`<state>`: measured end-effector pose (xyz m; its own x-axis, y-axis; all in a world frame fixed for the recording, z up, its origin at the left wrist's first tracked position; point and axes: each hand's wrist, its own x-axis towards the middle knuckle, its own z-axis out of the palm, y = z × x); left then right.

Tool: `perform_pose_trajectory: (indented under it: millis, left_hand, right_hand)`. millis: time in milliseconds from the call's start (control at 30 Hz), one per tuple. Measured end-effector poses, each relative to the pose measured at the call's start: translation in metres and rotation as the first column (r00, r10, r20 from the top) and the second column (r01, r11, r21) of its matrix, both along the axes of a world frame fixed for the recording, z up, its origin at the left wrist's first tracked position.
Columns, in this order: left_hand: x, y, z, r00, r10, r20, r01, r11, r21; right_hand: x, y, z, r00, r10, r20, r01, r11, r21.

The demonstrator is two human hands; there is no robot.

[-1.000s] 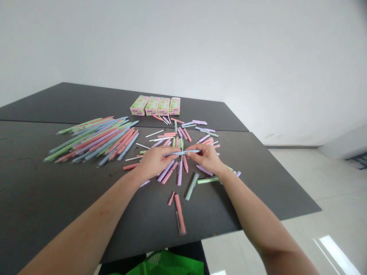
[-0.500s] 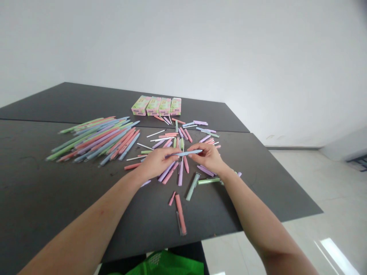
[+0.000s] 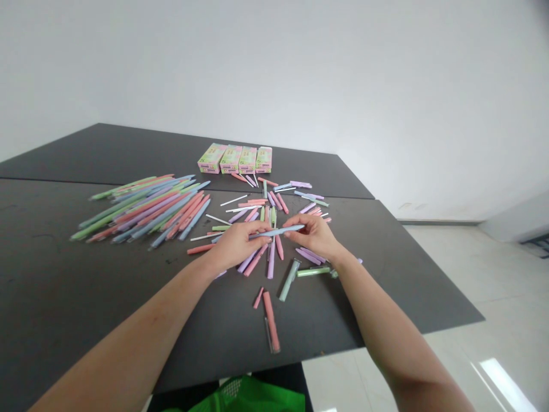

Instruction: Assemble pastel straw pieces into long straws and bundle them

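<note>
Between my two hands a light blue pen (image 3: 278, 232) lies nearly level above the table. My left hand (image 3: 237, 245) pinches its left end with thumb and fingertips. At the other end my right hand (image 3: 314, 236) grips it near the pointed tip. Beneath and around them are scattered pen parts: purple barrels (image 3: 271, 260), white refills (image 3: 217, 219) and pink pieces (image 3: 256, 261). Closer to me lie a pink barrel with a clear clip (image 3: 271, 321), a small pink tip piece (image 3: 258, 297) and a grey-green barrel (image 3: 289, 280). A light green barrel (image 3: 313, 272) rests by my right wrist.
A large heap of pens in several colours (image 3: 146, 209) lies to the left on the dark table (image 3: 81, 303). Several pink and green boxes (image 3: 230, 158) stand in a row at the back. The table's right edge (image 3: 433, 260) drops to a pale tiled floor.
Both hands stay in almost the same place. More of the blue pen's left part shows at my left fingers; the loose parts lie as before.
</note>
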<state>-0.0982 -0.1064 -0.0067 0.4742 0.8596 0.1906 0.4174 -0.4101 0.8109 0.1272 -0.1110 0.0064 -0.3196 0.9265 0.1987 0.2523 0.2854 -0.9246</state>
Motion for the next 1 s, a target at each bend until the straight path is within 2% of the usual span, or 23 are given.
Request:
perform_pose_trajectory:
  millis: [133,267,400,467,600,800,1000]
  left_hand:
    - [0.0,-0.001,0.008,0.991,0.019,0.132,-0.006,0.995,-0.098]
    - [-0.004,0.0,0.013,0.964,0.094,0.25,-0.037,0.974,-0.224]
    - [-0.009,0.004,0.013,0.904,0.158,0.397,-0.023,0.946,-0.324]
    - [-0.01,0.005,0.013,0.899,0.16,0.408,-0.021,0.946,-0.324]
    - [-0.01,0.006,0.016,0.933,0.136,0.333,-0.031,0.953,-0.302]
    - [-0.009,0.005,0.019,0.943,0.175,0.282,-0.084,0.948,-0.307]
    - [-0.01,0.006,0.015,0.945,0.153,0.29,-0.096,0.974,-0.204]
  right_hand:
    - [-0.001,0.001,0.0,0.999,-0.026,-0.047,0.022,0.996,-0.083]
    - [0.0,0.003,-0.001,0.994,-0.057,-0.097,0.047,0.993,-0.104]
    - [0.001,0.006,-0.002,0.986,-0.11,-0.124,0.093,0.986,-0.138]
    - [0.001,0.007,-0.002,0.984,-0.131,-0.124,0.112,0.983,-0.148]
    - [0.0,0.005,-0.002,0.988,-0.111,-0.107,0.096,0.987,-0.131]
    - [0.0,0.006,-0.004,0.989,-0.099,-0.106,0.096,0.995,-0.035]
    - [0.001,0.004,-0.001,0.988,-0.131,-0.079,0.131,0.991,-0.005]
